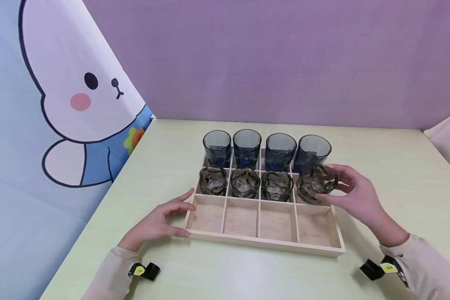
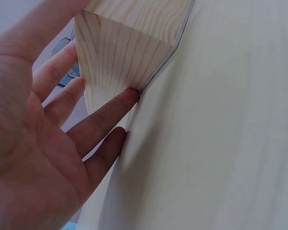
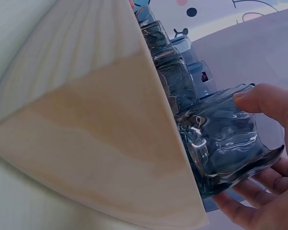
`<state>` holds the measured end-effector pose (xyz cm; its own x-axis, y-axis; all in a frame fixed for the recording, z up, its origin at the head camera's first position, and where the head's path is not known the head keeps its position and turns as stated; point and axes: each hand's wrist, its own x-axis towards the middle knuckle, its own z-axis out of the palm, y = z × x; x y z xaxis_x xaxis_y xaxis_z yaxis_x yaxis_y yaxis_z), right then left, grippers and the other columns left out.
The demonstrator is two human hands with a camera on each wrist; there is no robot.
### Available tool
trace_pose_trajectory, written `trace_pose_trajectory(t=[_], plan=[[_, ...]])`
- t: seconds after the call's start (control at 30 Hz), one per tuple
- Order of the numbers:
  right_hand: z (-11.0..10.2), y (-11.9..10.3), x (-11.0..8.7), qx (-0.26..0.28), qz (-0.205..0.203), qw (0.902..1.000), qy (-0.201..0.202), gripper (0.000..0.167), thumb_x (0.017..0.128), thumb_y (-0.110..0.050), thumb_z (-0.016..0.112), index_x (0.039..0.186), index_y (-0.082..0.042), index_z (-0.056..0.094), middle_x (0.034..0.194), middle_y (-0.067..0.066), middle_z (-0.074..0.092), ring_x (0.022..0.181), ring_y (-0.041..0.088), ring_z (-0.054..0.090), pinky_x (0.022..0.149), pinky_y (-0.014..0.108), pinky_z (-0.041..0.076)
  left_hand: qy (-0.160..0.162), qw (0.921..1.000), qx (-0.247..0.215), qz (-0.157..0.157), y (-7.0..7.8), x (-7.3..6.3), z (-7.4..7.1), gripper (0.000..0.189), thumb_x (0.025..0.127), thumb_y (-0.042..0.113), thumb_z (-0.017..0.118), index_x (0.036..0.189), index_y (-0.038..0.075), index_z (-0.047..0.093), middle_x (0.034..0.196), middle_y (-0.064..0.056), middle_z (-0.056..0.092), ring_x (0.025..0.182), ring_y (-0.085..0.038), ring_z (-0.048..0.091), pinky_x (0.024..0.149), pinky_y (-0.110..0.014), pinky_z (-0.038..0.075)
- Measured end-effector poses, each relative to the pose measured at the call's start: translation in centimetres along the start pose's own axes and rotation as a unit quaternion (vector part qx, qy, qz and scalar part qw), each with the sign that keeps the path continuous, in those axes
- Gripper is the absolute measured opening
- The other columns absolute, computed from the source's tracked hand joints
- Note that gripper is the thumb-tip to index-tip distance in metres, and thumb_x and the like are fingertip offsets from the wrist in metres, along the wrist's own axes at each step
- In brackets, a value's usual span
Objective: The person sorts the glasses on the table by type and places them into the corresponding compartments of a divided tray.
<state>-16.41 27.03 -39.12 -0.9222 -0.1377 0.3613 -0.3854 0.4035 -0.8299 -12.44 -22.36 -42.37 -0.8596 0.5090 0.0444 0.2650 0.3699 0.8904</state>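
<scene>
A wooden compartment tray (image 1: 264, 241) lies on the table. My right hand (image 1: 360, 196) grips a smoky wavy glass (image 1: 315, 185) at the right end of the tray's middle row; the right wrist view shows thumb and fingers around this wavy glass (image 3: 225, 139), which is slightly tilted. Whether its base touches the compartment floor I cannot tell. My left hand (image 1: 161, 218) touches the tray's left end with spread fingers; in the left wrist view its fingertips meet the wooden side (image 2: 120, 62). Three more wavy glasses (image 1: 245, 183) stand in the middle row.
Several taller blue-grey tumblers (image 1: 246, 148) fill the back row, the rightmost tumbler (image 1: 312, 150) leaning right. The front row's compartments (image 1: 241, 216) show bare wood. Behind the table hangs a purple backdrop (image 1: 262, 62), with a cartoon-printed cloth (image 1: 71, 146) at the left.
</scene>
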Motion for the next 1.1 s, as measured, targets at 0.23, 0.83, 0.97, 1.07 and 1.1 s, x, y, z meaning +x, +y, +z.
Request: trace_pose_trajectory(t=[0.23,0.83,0.97,1.07,1.1], plan=[[0.2,0.2,0.2,-0.015,0.007,0.9992,-0.035,0.071,0.066,0.01,0.086,0.13,0.007,0.055,0.108,-0.009,0.067,0.093,-0.002,0.061,0.082,0.009,0.049,-0.003,1.0,-0.004,0.006,-0.1,0.1,0.0,0.056,0.073,0.014,0.089,0.123,0.005,0.066,0.162,-0.011,0.025,0.14,-0.039,0.037,0.106,-0.02,0.036],[-0.2,0.5,0.8,-0.118,-0.012,0.9878,-0.101,0.07,0.064,-0.008,0.093,0.124,0.006,0.06,0.113,0.019,0.066,0.096,-0.002,0.055,0.083,0.007,0.045,-0.005,1.0,0.001,0.005,-0.2,0.2,-0.2,0.056,0.073,0.015,0.089,0.123,0.006,0.066,0.162,-0.011,0.025,0.139,-0.037,0.039,0.106,-0.02,0.036],[-0.5,0.7,1.1,-0.134,-0.01,0.9835,-0.121,0.07,0.065,-0.011,0.093,0.124,0.007,0.06,0.113,0.019,0.066,0.097,0.015,0.059,0.085,0.014,0.048,-0.006,1.0,0.0,0.004,-0.1,0.1,-0.2,0.056,0.073,0.014,0.089,0.123,0.005,0.066,0.162,-0.012,0.025,0.138,-0.036,0.04,0.106,-0.02,0.036],[-0.7,0.7,1.3,-0.132,-0.004,0.9819,-0.136,0.072,0.067,-0.012,0.093,0.126,0.009,0.058,0.114,0.021,0.066,0.099,0.027,0.06,0.086,0.018,0.049,-0.006,1.0,-0.001,0.004,-0.1,0.1,-0.2,0.056,0.073,0.014,0.089,0.123,0.004,0.066,0.162,-0.012,0.025,0.138,-0.037,0.04,0.106,-0.02,0.036],[-0.8,0.6,1.3,-0.133,-0.002,0.9814,-0.139,0.072,0.068,-0.012,0.092,0.127,0.008,0.058,0.115,0.021,0.066,0.1,0.03,0.061,0.086,0.018,0.049,-0.006,1.0,0.0,0.004,-0.1,0.1,-0.2,0.056,0.073,0.015,0.089,0.123,0.004,0.066,0.162,-0.012,0.025,0.139,-0.037,0.039,0.106,-0.019,0.036]])
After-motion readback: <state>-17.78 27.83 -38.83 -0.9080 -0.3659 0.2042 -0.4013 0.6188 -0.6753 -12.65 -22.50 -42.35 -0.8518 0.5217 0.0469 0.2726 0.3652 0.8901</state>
